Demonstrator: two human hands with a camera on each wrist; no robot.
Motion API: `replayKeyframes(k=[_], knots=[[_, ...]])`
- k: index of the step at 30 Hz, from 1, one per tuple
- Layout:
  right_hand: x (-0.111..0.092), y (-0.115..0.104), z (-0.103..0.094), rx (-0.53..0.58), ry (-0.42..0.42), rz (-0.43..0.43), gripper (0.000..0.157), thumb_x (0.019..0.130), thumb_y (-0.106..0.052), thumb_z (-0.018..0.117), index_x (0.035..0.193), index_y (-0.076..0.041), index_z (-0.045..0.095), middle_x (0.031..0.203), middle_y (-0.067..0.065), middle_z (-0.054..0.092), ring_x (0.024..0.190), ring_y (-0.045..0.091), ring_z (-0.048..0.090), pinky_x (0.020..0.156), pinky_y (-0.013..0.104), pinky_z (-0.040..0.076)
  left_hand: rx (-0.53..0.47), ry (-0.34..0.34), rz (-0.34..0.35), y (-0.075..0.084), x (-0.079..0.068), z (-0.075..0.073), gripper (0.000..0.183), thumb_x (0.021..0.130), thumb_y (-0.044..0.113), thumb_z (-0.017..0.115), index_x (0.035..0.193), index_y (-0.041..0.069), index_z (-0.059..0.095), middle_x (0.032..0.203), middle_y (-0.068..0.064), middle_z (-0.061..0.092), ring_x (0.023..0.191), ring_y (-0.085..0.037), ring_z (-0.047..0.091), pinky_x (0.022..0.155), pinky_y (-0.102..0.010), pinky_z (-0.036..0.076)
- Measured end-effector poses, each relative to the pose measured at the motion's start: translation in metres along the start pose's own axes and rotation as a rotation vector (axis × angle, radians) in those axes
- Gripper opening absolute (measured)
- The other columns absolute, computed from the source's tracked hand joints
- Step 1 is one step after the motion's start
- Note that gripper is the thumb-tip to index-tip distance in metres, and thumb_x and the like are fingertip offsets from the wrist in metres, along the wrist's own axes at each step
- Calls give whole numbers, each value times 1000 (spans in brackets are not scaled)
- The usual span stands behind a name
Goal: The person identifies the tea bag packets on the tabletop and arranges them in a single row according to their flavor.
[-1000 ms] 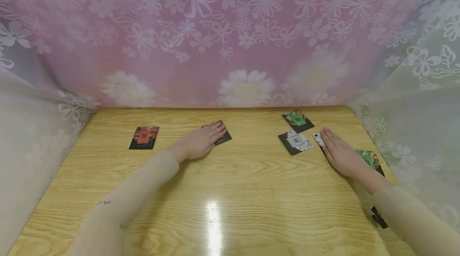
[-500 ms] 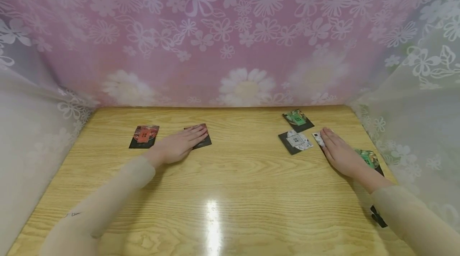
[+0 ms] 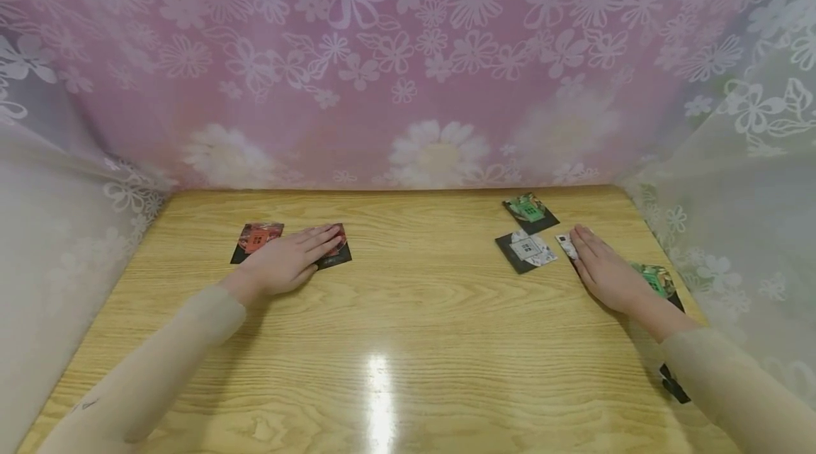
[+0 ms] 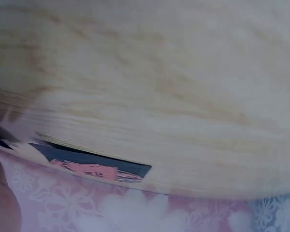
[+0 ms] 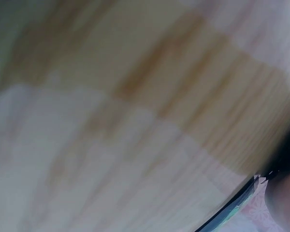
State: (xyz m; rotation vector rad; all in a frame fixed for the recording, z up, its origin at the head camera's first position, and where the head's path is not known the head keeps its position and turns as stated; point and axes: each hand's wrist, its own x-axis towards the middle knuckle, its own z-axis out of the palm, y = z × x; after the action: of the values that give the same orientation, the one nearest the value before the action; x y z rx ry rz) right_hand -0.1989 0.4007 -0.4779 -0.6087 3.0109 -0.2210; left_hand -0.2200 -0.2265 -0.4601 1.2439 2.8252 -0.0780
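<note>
My left hand (image 3: 285, 260) lies flat with straight fingers on a red-and-black packet (image 3: 339, 250), covering much of it. Just left of that sits another red-and-black packet (image 3: 260, 238), its lower right corner behind the hand; it also shows in the left wrist view as a packet with a red label (image 4: 99, 170). On the right, my right hand (image 3: 605, 271) rests straight-fingered on a white-and-black packet (image 3: 564, 246), most of which is hidden. Beside it lie a second white-and-black packet (image 3: 526, 250) and a green-and-black packet (image 3: 530, 211), touching or nearly so.
Another green-and-black packet (image 3: 659, 282) lies near the table's right edge, partly behind the right wrist. A dark item (image 3: 673, 384) shows beside the right sleeve. The wooden table (image 3: 408, 341) meets a pink flowered curtain (image 3: 382, 86) at the back, with sheer curtains at both sides.
My left hand has slid leftward across the table, and the red-and-black packet under it has moved along, closer to the other red one. The right hand stays in place.
</note>
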Motion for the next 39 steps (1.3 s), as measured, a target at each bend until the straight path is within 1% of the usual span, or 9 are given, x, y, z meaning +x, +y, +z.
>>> replayKeyframes(k=[2,5,9,15,21,26,28,32,39], knots=[[0,0,0,3,-5,2,61,116,-19,40,163,14,22,170,38,21,159,53,22,132,64,24,-34,4,-51,3,-1,0,59,113,29,48,168,10,34,175,-12,30,162,-31,32,132,-50,34],[1,-1,0,5,-4,3,60,116,-19,40,163,14,22,169,38,22,159,53,22,132,64,24,-61,12,-117,12,0,1,59,114,32,48,166,7,36,173,-15,35,159,-35,37,131,-53,36],[1,-1,-1,7,7,-1,60,116,-18,41,163,14,22,169,38,23,159,53,23,131,64,24,-66,16,-168,23,5,4,60,114,31,47,166,3,34,172,-18,34,159,-38,37,130,-54,37],[0,-1,-1,6,16,-12,60,115,-17,41,162,15,24,168,39,24,158,54,24,131,65,25,-52,0,-175,27,11,6,58,115,24,48,167,4,33,174,-18,30,160,-36,34,130,-52,36],[0,0,-2,3,17,-18,59,115,-17,42,162,15,25,168,39,25,157,54,25,130,65,26,-70,-36,-161,20,8,5,57,116,22,45,167,4,30,176,-17,26,163,-35,28,133,-53,32],[0,1,-1,0,25,-21,59,115,-17,43,162,15,26,167,39,26,157,54,27,129,65,28,-84,-71,-172,14,3,6,56,117,25,39,169,9,26,178,-12,21,165,-32,24,134,-52,29],[-1,1,-1,-1,28,-20,59,115,-17,43,162,15,26,167,39,26,157,54,27,129,66,28,-95,-74,-178,11,1,8,55,118,25,37,170,10,26,179,-10,19,165,-32,23,134,-52,29],[-1,-1,-2,-6,22,-15,59,115,-17,43,162,15,26,167,39,26,157,54,27,127,67,30,-131,-63,-183,7,-4,7,54,117,20,39,169,10,28,178,-11,21,164,-34,25,133,-54,32],[0,-1,-2,-11,21,-16,60,114,-16,44,161,15,26,167,39,26,157,54,27,128,66,29,-189,-66,-199,6,-7,3,55,116,15,39,170,12,28,178,-10,20,164,-36,26,132,-56,32]])
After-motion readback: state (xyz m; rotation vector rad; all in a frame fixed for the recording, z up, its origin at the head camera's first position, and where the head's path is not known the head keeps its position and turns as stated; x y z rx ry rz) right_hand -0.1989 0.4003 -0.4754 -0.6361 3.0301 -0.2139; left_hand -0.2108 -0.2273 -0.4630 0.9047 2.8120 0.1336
